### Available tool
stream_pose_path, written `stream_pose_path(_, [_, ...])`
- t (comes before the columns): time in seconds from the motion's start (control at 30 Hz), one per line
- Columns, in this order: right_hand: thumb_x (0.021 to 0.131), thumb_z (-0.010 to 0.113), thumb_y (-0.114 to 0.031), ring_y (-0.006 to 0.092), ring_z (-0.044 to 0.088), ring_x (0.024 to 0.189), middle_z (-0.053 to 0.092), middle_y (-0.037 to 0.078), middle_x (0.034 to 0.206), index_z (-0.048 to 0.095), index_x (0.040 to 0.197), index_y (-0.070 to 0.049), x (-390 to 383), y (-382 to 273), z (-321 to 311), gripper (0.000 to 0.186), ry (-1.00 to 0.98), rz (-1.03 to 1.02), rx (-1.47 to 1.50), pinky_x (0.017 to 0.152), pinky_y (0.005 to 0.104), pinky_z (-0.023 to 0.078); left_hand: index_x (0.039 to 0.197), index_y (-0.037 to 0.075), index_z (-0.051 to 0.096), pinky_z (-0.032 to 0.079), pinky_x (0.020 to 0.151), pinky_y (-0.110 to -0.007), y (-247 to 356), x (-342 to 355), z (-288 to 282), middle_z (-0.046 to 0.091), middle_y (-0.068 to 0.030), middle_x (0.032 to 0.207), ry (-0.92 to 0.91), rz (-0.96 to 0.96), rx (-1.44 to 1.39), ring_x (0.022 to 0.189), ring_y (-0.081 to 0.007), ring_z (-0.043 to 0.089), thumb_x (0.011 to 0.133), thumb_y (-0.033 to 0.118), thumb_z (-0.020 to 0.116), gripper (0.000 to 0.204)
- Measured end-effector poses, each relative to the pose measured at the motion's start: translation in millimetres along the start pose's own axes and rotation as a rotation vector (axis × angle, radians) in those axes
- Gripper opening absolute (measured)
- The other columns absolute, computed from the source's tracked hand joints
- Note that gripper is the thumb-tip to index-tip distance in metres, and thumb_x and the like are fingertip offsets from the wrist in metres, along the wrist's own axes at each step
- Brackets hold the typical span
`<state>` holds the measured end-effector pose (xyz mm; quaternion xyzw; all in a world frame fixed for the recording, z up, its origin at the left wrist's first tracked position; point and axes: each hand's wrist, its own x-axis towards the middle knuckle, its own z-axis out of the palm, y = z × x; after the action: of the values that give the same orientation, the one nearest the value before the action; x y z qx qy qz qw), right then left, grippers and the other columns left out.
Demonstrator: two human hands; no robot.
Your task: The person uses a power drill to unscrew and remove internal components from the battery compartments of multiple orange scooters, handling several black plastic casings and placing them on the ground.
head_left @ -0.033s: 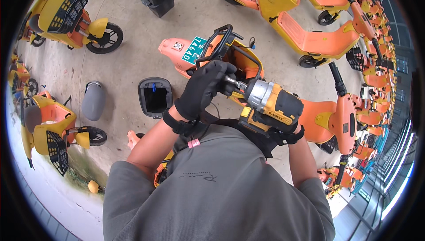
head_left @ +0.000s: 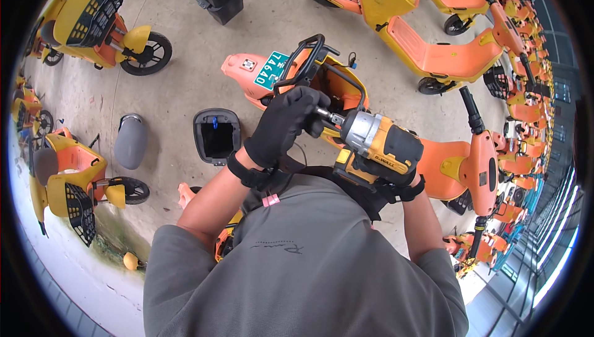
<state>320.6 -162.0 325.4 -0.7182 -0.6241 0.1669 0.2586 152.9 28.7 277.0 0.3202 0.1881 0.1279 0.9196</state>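
Note:
My right hand (head_left: 403, 180), in a black glove, grips a yellow and black cordless impact wrench (head_left: 371, 134) in front of my chest. The tool's metal nose points left. My left hand (head_left: 284, 120), also black-gloved, has its fingers curled closed around the end of the shiny metal socket (head_left: 323, 113) on that nose. Part of the socket is hidden by the fingers. Beyond my hands stands an orange and yellow scooter (head_left: 244, 77) with a black rear rack (head_left: 303, 68), a green plate (head_left: 270, 71) and an open seat compartment (head_left: 331, 83).
A dark open bin-like seat box (head_left: 199, 136) lies on the concrete left of me, beside a grey scooter seat (head_left: 130, 141). Stacked black boxes (head_left: 226, 6) stand farther off. Scooters are parked on both sides, including a yellow one (head_left: 77, 24) at left and another (head_left: 427, 46) at right.

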Motion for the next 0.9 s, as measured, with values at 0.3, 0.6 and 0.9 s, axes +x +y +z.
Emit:
stream_pose_path(0.3, [0.066, 0.079, -0.023, 0.0229, 0.061, 0.094, 0.063, 0.006, 0.101, 0.063, 0.106, -0.010, -4.3, 12.5, 2.5, 0.045, -0.010, 0.070, 0.184, 0.082, 0.0323, 0.047, 0.119, 0.002, 0.050, 0.049, 0.063, -0.024, 0.0, 7.9, 13.9, 0.059, -0.0041, 0.083, -0.063, -0.008, 0.258, 0.067, -0.0113, 0.058, 0.096, 0.030, 0.045, 0.037])
stream_pose_path(0.6, [0.079, 0.067, -0.005, 0.0159, 0.061, 0.088, 0.062, 0.007, 0.097, 0.054, 0.114, -0.003, -9.6, 79.8, 25.1, 0.037, -0.129, 0.719, 1.152, 0.077, 0.0293, 0.052, 0.104, 0.001, 0.056, 0.047, 0.062, -0.024, -47.9, -22.4, -114.6, 0.059, -0.0028, 0.084, 0.388, -0.151, 0.505, 0.068, -0.0102, 0.058, 0.090, 0.019, 0.054, 0.022])
stream_pose_path(0.9, [0.077, 0.065, -0.008, 0.0145, 0.056, 0.055, 0.057, 0.005, 0.071, 0.057, 0.095, -0.003, 77.8, 157.2, 85.5, 0.021, -0.197, 0.855, 0.903, 0.048, 0.0284, 0.047, 0.074, 0.010, 0.058, 0.048, 0.059, -0.040, -264.4, -292.4, -313.9, 0.060, -0.0070, 0.069, 0.490, -0.804, 1.598, 0.065, -0.0267, 0.060, 0.075, 0.023, 0.063, 0.014])
